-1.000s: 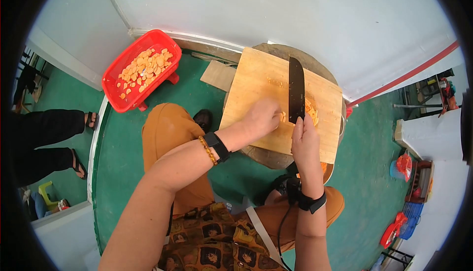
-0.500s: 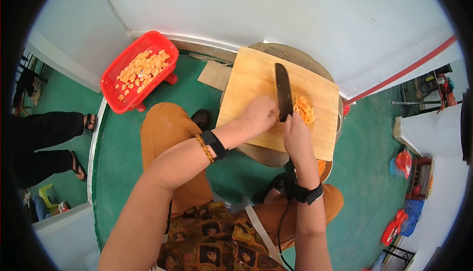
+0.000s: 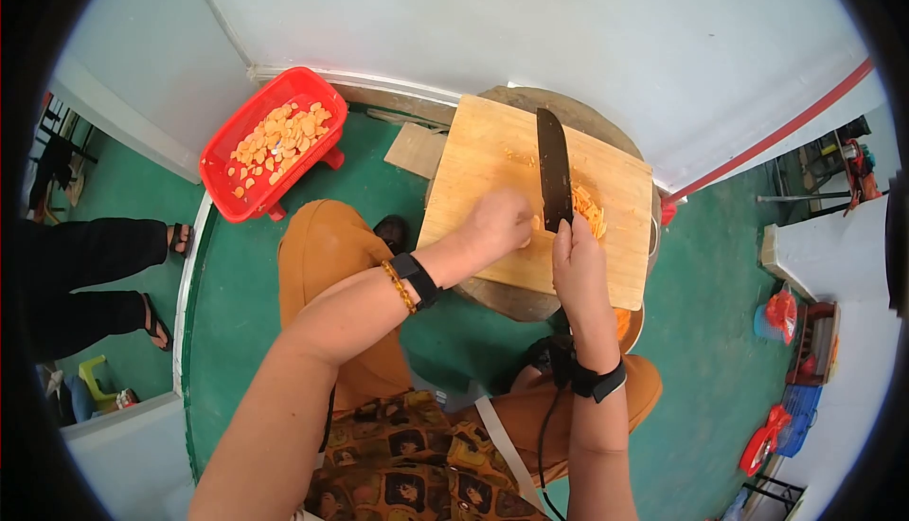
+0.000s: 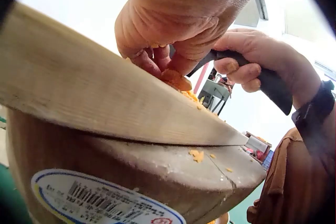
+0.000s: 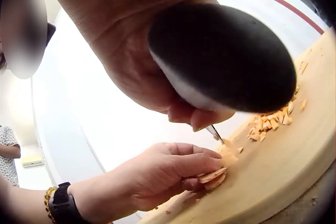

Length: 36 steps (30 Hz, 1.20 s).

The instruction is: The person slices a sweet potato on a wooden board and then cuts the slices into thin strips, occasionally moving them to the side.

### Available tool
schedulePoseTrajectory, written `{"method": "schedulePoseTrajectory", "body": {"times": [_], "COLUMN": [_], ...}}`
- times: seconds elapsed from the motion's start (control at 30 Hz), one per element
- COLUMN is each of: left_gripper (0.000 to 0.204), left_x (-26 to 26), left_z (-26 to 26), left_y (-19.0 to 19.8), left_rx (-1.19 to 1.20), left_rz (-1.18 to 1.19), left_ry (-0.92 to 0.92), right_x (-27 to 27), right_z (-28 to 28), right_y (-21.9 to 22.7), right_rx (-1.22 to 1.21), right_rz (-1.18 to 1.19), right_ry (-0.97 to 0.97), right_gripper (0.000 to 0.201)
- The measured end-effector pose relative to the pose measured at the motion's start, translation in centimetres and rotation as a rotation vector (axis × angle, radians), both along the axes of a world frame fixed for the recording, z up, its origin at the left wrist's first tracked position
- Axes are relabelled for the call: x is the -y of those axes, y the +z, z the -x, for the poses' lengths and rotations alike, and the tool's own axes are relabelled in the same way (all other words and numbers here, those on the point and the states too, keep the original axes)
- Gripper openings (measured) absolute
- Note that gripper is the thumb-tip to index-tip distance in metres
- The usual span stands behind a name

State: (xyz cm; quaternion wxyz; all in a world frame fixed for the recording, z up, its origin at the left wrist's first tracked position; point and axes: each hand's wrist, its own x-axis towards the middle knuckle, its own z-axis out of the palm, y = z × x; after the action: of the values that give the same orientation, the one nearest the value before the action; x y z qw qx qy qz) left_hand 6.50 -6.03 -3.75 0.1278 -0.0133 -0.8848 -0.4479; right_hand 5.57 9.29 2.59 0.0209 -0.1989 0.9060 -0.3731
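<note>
My right hand grips the handle of a black-bladed kitchen knife over the wooden cutting board. In the right wrist view the dark handle end fills much of the picture. Left of the blade, my left hand has curled fingers pinching a few carrot slices down on the board; one slice shows under the fingertips in the left wrist view. Cut carrot strips lie heaped on the blade's right side.
The board rests on a round wooden block. A red basin of carrot slices stands at the left by the wall. Beside my right knee a bowl holds orange pieces. Another person's legs are at far left.
The knife moved left and down to the left hand's fingertips, then came up and slightly right again. The left hand has stayed nearly in place on the slices.
</note>
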Motion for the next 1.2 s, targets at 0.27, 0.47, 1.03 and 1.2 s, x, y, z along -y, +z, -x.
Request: {"method": "schedulePoseTrajectory", "body": {"times": [0.27,0.47,1.03,1.2], "left_gripper": [0.013,0.011,0.01,0.009], "left_x": [0.0,-0.2,-0.2,-0.1], "left_z": [0.0,0.2,0.1,0.0], "left_y": [0.0,-0.5,-0.1,0.4], "left_rx": [-0.014,0.011,0.037,0.038], "left_rz": [-0.032,-0.007,-0.029,-0.03], "left_ry": [-0.003,-0.007,-0.009,-0.017], "right_x": [0.3,0.1,0.1,0.6], "right_z": [0.6,0.3,0.2,-0.1], "right_y": [-1.9,-1.2,-1.6,-1.4], "right_rx": [0.033,0.078,0.05,0.046], "right_rz": [-0.105,-0.002,-0.093,-0.143], "right_ry": [-0.006,-0.044,-0.011,-0.023], "right_gripper": [0.016,0.017,0.019,0.021]}}
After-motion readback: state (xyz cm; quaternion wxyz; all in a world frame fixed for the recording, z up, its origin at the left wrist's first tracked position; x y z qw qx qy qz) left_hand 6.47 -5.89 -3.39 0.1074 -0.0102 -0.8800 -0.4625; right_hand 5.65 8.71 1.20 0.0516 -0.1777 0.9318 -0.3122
